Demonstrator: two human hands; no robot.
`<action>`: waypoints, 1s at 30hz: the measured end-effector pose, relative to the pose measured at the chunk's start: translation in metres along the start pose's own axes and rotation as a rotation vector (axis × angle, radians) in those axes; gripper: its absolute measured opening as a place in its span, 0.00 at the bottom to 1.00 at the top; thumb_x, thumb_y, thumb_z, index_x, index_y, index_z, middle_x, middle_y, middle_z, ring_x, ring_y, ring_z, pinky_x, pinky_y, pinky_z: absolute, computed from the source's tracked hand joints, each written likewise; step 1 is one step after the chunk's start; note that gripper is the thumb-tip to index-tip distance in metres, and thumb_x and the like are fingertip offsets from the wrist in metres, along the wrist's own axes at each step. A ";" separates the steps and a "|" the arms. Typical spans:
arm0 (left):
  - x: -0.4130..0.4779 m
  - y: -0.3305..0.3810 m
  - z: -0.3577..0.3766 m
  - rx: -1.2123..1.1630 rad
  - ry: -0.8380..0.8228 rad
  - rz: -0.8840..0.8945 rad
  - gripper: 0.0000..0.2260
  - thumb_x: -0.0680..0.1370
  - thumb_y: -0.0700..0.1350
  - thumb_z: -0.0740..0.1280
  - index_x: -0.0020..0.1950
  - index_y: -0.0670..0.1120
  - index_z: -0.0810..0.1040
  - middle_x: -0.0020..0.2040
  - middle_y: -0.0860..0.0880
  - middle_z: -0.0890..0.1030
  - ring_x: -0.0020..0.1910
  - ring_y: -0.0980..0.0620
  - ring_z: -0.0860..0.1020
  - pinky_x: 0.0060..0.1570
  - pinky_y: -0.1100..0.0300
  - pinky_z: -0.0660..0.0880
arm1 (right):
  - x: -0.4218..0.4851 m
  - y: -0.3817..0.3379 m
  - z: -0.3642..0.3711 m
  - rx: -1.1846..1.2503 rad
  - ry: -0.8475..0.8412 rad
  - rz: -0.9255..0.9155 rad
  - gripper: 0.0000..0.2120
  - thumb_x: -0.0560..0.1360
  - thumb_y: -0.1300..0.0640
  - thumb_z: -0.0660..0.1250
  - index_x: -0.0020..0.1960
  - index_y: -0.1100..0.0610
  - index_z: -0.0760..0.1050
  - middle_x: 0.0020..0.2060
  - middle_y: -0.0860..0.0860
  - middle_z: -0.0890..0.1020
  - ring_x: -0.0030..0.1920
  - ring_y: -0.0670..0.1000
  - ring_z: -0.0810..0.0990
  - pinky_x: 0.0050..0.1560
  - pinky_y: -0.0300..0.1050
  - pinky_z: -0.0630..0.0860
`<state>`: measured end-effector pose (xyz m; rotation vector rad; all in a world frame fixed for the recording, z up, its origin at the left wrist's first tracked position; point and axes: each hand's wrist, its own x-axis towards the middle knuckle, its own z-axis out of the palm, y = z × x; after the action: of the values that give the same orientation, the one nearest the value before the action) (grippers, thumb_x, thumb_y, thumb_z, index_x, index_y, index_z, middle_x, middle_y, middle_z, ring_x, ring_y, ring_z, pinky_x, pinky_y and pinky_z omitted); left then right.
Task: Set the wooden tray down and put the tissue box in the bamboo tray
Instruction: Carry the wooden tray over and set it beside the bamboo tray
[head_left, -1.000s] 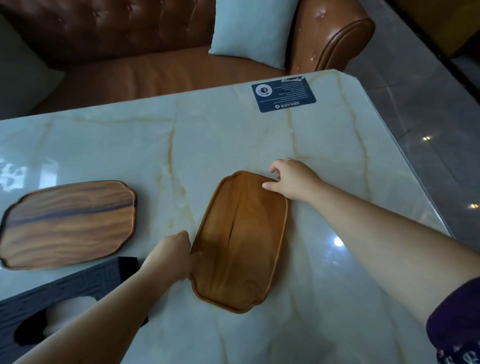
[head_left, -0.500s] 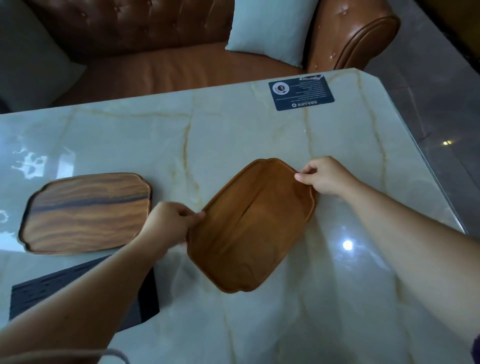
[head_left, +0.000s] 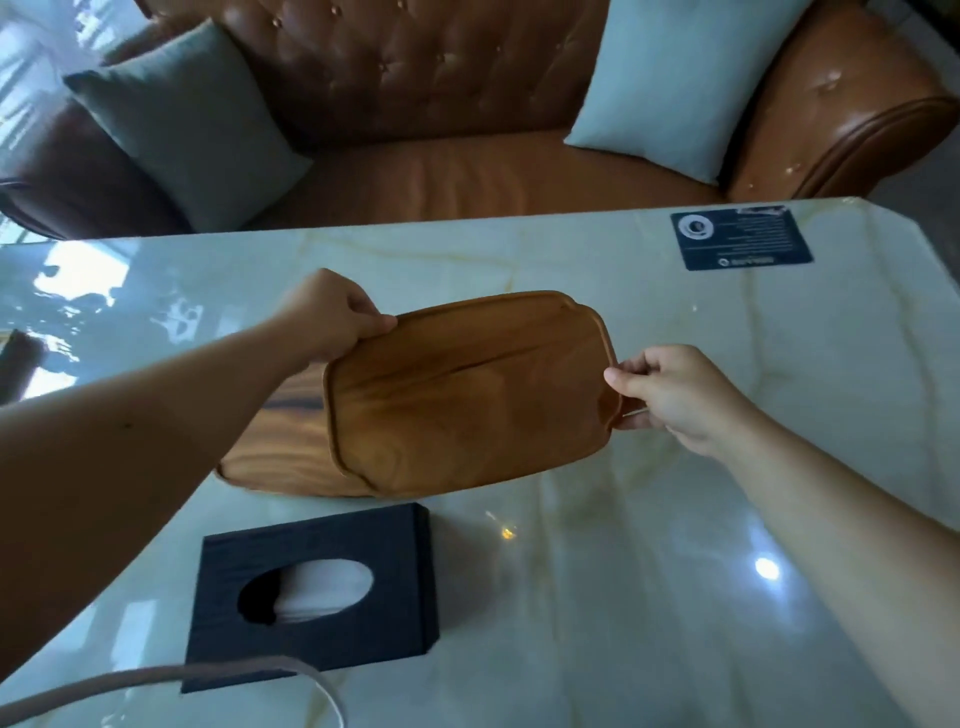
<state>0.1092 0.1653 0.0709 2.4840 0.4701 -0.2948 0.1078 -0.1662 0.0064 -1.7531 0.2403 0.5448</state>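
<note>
I hold a plain brown wooden tray (head_left: 467, 395) up off the marble table, tilted, by its two short ends. My left hand (head_left: 332, 317) pinches its far left corner and my right hand (head_left: 670, 395) pinches its right edge. A second tray with darker striped grain (head_left: 280, 447) lies flat on the table behind and below it, mostly hidden by the held tray and my left forearm. A black tissue box (head_left: 322, 592) with white tissue in its oval opening sits on the table nearer to me, left of centre.
The marble table (head_left: 675, 571) has a dark blue card (head_left: 740, 239) near its far right corner, where the edge is cut diagonally. A brown leather sofa (head_left: 467, 171) with two cushions stands just beyond the far edge. A grey cord (head_left: 156, 680) crosses the bottom left.
Both hands have lifted the plain tray off the table, turned it crosswise and carried it left, over the striped tray. My view has swung left, bringing the tissue box fully into sight.
</note>
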 end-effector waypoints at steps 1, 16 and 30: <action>0.004 -0.008 -0.010 0.018 0.015 0.005 0.08 0.71 0.49 0.75 0.40 0.45 0.84 0.41 0.45 0.82 0.41 0.46 0.78 0.42 0.54 0.74 | 0.002 -0.002 0.014 0.002 -0.008 -0.003 0.07 0.76 0.65 0.68 0.40 0.64 0.74 0.37 0.61 0.81 0.36 0.57 0.82 0.36 0.52 0.83; 0.057 -0.141 -0.074 0.090 0.043 -0.038 0.09 0.70 0.50 0.76 0.40 0.44 0.84 0.44 0.42 0.83 0.43 0.42 0.79 0.40 0.53 0.74 | 0.012 -0.014 0.172 -0.118 -0.087 0.043 0.09 0.74 0.63 0.71 0.40 0.67 0.74 0.32 0.58 0.80 0.33 0.57 0.82 0.40 0.57 0.84; 0.081 -0.177 -0.032 0.100 -0.075 0.037 0.10 0.71 0.51 0.74 0.43 0.45 0.85 0.46 0.46 0.80 0.43 0.45 0.77 0.44 0.53 0.74 | 0.009 0.012 0.194 -0.424 -0.036 0.113 0.09 0.75 0.60 0.71 0.39 0.63 0.74 0.33 0.59 0.82 0.32 0.55 0.85 0.37 0.55 0.85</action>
<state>0.1169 0.3412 -0.0187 2.5657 0.3863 -0.4040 0.0656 0.0176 -0.0403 -2.1461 0.2093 0.7489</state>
